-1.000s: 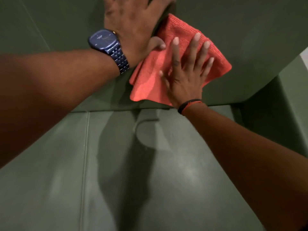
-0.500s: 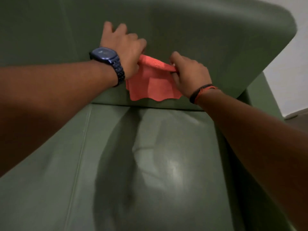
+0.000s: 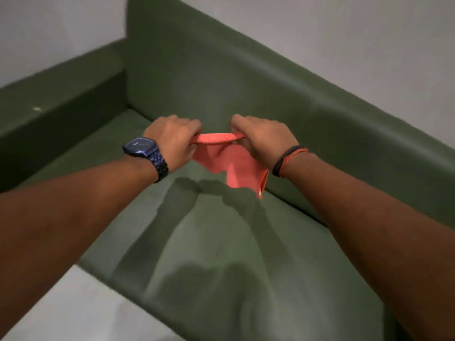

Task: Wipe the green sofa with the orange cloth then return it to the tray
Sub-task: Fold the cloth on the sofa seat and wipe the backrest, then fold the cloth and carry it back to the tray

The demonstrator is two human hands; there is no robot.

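Observation:
The orange cloth [image 3: 231,166] hangs in the air above the seat of the green sofa [image 3: 221,254], clear of the backrest. My left hand [image 3: 173,140], with a blue watch on its wrist, pinches the cloth's top edge on the left. My right hand [image 3: 262,137], with a dark and orange band on its wrist, pinches the same edge on the right. The edge is stretched between the two fists and the rest of the cloth droops below them. No tray is in view.
The sofa's backrest [image 3: 270,77] runs diagonally from upper left to right, with an armrest [image 3: 56,94] at the left. Pale walls [image 3: 344,28] stand behind it. A light floor [image 3: 73,311] shows at the lower left, in front of the seat edge.
Both hands went from pressing the cloth flat on the backrest to gripping its top edge, then lifted it off and back over the seat. My view has pulled back and turned.

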